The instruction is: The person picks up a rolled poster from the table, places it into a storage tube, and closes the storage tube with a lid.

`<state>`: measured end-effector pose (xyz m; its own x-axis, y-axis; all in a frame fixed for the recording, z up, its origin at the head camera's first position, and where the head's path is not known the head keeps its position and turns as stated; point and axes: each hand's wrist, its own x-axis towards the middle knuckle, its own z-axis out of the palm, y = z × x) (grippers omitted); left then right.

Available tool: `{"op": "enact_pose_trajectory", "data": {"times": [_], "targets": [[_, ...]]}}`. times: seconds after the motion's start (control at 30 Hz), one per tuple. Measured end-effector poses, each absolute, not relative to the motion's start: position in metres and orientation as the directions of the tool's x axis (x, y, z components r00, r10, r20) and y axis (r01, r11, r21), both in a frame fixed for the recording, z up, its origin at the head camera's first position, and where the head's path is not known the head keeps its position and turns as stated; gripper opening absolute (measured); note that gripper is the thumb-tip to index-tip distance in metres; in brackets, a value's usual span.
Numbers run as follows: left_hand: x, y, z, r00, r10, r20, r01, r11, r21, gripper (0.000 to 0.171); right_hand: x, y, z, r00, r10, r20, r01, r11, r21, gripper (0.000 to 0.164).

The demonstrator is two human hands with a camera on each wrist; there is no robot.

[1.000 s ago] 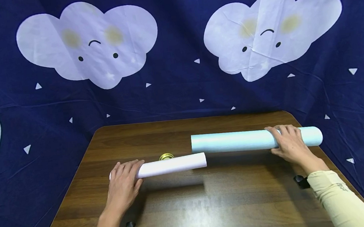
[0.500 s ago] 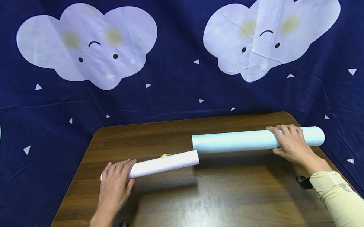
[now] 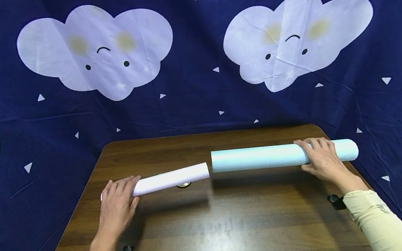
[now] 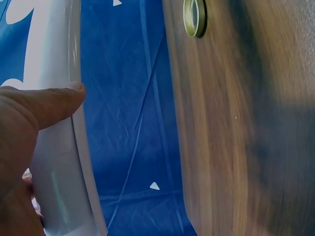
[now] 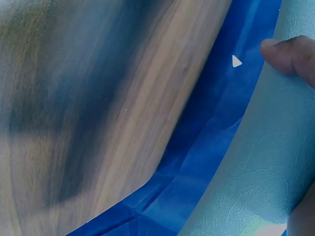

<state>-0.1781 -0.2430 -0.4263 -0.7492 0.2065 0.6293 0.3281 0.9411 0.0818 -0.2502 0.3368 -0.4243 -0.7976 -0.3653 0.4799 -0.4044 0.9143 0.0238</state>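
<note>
My left hand [image 3: 117, 203] grips the left part of a white rolled-up sheet [image 3: 171, 179], held above the table with its right end tilted slightly up. In the left wrist view the thumb [image 4: 56, 103] lies across this roll, and a loose edge runs along its length. My right hand [image 3: 320, 159] holds a thicker light blue roll [image 3: 257, 158] near its right end, roughly level. Its surface looks finely creased in the right wrist view. A narrow gap separates the two rolls' facing ends. Palms and some fingers are hidden.
Below the white roll, a small gold ring [image 3: 184, 185] rests on the brown wooden table [image 3: 212, 223], partly covered in the head view. A dark blue cloth [image 3: 198, 101] with printed clouds hangs behind the table and at its sides.
The left hand has drawn the white roll leftward and a little up, so its right end no longer overlaps the light blue roll. The right hand has barely moved.
</note>
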Motion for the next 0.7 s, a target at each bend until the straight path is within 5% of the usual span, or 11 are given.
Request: {"op": "enact_pose_trajectory", "data": {"times": [0.7], "targets": [[-0.196, -0.253, -0.43, -0.753, 0.187, 0.631, 0.307, 0.948, 0.087, 0.06, -0.247, 0.337, -0.422, -0.77, -0.377, 0.515, -0.423, 0.905, 0.029, 0.083]]}}
